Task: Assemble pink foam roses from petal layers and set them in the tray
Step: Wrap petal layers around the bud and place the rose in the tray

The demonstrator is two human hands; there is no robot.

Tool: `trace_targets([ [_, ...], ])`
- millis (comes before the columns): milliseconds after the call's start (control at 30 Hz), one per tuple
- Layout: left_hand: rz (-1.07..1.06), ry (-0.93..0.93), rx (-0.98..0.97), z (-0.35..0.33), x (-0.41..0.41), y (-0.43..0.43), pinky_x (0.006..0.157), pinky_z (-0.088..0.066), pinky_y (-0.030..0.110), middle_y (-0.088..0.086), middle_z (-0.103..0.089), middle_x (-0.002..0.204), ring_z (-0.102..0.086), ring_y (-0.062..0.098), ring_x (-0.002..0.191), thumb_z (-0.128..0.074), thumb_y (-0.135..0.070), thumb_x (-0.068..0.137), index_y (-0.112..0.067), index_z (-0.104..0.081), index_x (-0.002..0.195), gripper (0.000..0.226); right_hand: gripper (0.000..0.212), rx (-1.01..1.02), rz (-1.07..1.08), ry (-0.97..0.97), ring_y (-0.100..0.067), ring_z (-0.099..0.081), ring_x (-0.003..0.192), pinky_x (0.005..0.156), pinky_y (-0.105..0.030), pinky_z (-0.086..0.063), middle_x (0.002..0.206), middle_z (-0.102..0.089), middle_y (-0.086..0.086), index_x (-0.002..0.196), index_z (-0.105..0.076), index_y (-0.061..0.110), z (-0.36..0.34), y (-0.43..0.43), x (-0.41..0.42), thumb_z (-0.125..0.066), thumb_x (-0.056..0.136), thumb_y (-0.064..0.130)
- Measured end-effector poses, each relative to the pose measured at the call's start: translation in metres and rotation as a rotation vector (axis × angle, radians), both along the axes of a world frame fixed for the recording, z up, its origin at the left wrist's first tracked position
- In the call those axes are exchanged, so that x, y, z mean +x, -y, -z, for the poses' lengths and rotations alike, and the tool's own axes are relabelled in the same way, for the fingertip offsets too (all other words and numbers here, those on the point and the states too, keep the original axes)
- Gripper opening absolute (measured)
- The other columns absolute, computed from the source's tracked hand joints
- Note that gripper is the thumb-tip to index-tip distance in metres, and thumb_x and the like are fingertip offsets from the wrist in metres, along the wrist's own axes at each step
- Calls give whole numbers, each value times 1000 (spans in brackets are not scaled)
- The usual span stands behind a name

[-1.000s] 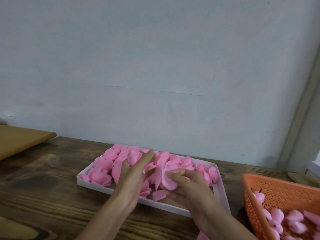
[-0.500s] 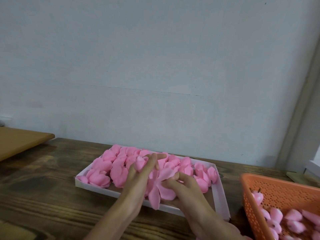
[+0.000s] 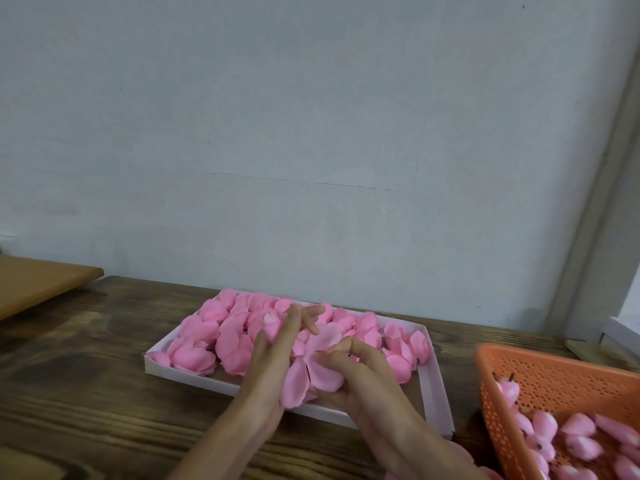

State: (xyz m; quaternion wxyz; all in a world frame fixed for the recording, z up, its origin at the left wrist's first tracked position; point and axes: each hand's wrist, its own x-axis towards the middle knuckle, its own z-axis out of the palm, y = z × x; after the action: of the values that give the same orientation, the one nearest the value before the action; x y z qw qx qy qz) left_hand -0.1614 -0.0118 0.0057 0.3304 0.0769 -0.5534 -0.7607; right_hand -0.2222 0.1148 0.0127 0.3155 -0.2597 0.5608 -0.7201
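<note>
tray: white, heaped with loose pink petals.
left hand: over the tray's near edge, fingers fairly straight against the petal layer (thumb hidden, grip cannot be told).
right hand: over the tray's near edge, fingers curled, pinching that layer.
technique: probably pinch lightly at the centre; foam creases.
basket: right of the tray.

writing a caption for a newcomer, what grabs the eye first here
A shallow white cardboard tray heaped with pink foam roses sits centre frame. Over its near edge, the left hand and right hand work a pink foam petal layer. An orange perforated plastic basket stands at the right.
</note>
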Motion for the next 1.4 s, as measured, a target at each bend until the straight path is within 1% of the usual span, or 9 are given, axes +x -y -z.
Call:
trace_targets([
  [200,-23,-53,-18,-1,1,-3,58,-57,30,-9,-75,121,-72,26,109,-51,-70,86,-21,-72,86,53,10,-56,-27,36,-35,-75,87,97,-53,-58,97,-76,-23,90,-60,5,0,1,2,-68,95,9],
  [400,-35,-35,20,3,-2,1,101,-52,61,0,-75,123,-69,28,119,-44,-68,95,-23,-75,104,55,20,-90,14,14,-33,-74,94,100,-58,-55,108,-73,-26,108,-70,-3,-3,4,2,-70,95,13],
  [567,67,9,133,-3,1,-5,67,-59,42,8,-78,112,-76,30,99,-47,-78,80,-32,-78,98,58,10,-32,64,-133,-33,-76,86,84,-50,-62,99,-76,-24,99,-75,6,1,3,2,-75,90,3],
  [800,158,21,416,-4,-2,4,100,-49,49,17,-67,135,-67,34,122,-66,-60,84,-9,-69,121,63,34,79,296,-452,0,-65,78,66,-14,-50,87,-70,16,95,-64,22,2,0,3,-50,92,-9],
  [900,60,58,293,-5,-1,9,93,-47,43,12,-75,120,-73,25,110,-74,-55,78,-3,-68,123,69,34,44,390,-490,-9,-58,72,63,-27,-46,82,-65,-4,96,-61,22,-8,-5,5,-40,101,-4],
  [1033,-80,192,70,-3,1,14,69,-56,36,6,-66,67,-70,20,63,-85,-50,68,-21,-69,62,33,36,83,434,-747,-6,-43,48,46,-20,-32,58,-50,-6,93,-62,28,-26,-14,3,-36,105,7],
  [1233,-240,351,-306,-2,-5,-1,36,-44,21,0,-61,46,-58,12,38,-66,-15,94,-22,-69,68,27,36,371,199,-1404,-6,-63,83,74,-32,-52,90,-70,13,138,-44,51,-37,-18,10,-45,105,36],
  [1333,-255,376,-215,3,-10,-2,41,-45,17,-3,-60,53,-60,11,50,-55,2,95,-5,-70,93,17,42,400,207,-1498,-8,-63,88,75,-36,-53,97,-70,11,140,-37,52,-33,-15,14,-46,102,39],
  [1400,-182,366,-54,0,-10,-4,52,-49,28,0,-56,53,-60,15,57,-48,-6,100,-4,-67,82,26,41,390,223,-1504,-7,-64,91,76,-36,-54,100,-70,13,140,-37,53,-30,-12,14,-46,101,46],
])
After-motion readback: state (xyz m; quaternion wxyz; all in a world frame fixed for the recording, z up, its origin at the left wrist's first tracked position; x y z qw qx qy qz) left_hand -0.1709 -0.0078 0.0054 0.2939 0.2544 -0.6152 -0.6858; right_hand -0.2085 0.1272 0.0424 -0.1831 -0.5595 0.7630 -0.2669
